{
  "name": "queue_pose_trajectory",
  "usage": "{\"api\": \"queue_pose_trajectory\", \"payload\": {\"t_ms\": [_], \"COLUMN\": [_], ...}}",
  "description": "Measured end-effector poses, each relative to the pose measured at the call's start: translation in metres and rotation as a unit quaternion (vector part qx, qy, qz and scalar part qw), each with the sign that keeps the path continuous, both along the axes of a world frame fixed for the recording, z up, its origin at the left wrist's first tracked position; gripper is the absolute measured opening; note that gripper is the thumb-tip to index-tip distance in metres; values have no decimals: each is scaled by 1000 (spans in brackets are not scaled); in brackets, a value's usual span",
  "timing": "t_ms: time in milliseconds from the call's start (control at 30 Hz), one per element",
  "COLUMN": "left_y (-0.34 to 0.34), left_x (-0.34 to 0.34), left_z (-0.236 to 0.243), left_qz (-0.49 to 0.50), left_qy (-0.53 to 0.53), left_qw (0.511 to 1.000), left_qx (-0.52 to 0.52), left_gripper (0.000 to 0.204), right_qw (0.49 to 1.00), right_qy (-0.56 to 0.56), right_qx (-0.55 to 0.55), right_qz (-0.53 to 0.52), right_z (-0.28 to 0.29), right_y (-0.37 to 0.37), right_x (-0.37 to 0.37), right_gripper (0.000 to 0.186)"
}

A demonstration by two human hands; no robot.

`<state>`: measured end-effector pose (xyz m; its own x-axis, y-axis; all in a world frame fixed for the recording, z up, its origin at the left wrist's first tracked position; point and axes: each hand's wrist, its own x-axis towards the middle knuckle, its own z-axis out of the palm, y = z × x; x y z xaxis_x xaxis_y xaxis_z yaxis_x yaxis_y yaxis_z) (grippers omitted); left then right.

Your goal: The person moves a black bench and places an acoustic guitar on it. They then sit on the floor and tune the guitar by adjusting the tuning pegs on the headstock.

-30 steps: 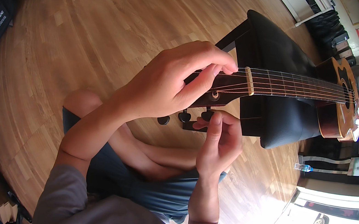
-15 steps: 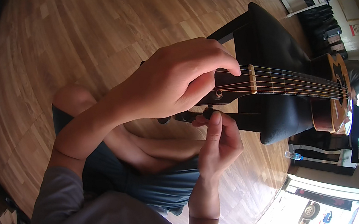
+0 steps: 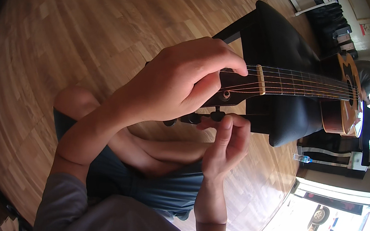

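Note:
An acoustic guitar (image 3: 311, 86) lies on a black padded bench, its neck and headstock pointing toward me. My left hand (image 3: 181, 79) curls over the dark headstock (image 3: 236, 95), with its index fingertip by the strings just short of the pale nut (image 3: 260, 80). The rest of its fingers are hidden beneath the palm. Below the headstock, my right hand (image 3: 226, 143) has its bent fingers and thumb closed around a black tuning peg (image 3: 217, 115), which shows at the fingertips. More black tuning pegs (image 3: 170, 122) stick out beside it, partly behind the left hand.
The black bench (image 3: 277, 41) supports the guitar above a wooden floor (image 3: 63, 35). My crossed legs (image 3: 155, 156) are under my arms. A plastic bottle (image 3: 303, 158) is at the right, near a bright doorway (image 3: 311, 230). A person (image 3: 367, 78) is beyond the guitar.
The right thumb has slid slightly down and right, showing more of the tuning peg. My left hand keeps nearly the same pose on the headstock.

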<state>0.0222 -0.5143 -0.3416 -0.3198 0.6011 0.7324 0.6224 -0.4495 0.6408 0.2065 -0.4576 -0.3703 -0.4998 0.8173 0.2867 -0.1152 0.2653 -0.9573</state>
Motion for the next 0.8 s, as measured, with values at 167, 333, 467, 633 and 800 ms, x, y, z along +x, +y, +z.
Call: {"api": "queue_pose_trajectory", "payload": {"t_ms": [167,333,467,633,800], "left_y": [-4,-1,0,-1,0], "left_x": [-2,-4,-1,-2,-3], "left_z": [0,-1,2,-1,-1], "left_qz": [4,-1,-2,8,-2], "left_qy": [-3,6,7,9,6], "left_qw": [1000,1000,1000,1000,1000], "left_qx": [-13,5,3,7,-11], "left_gripper": [33,32,31,35,34], "right_qw": [918,969,1000,932,953], "right_qy": [-138,20,-4,-128,48], "right_qx": [365,-210,-19,331,-257], "right_qz": [-71,128,7,-72,154], "right_z": [8,11,4,5,8], "right_y": [5,5,-2,6,6], "right_x": [-1,1,-3,-3,-2], "right_gripper": [32,34,23,33,32]}}
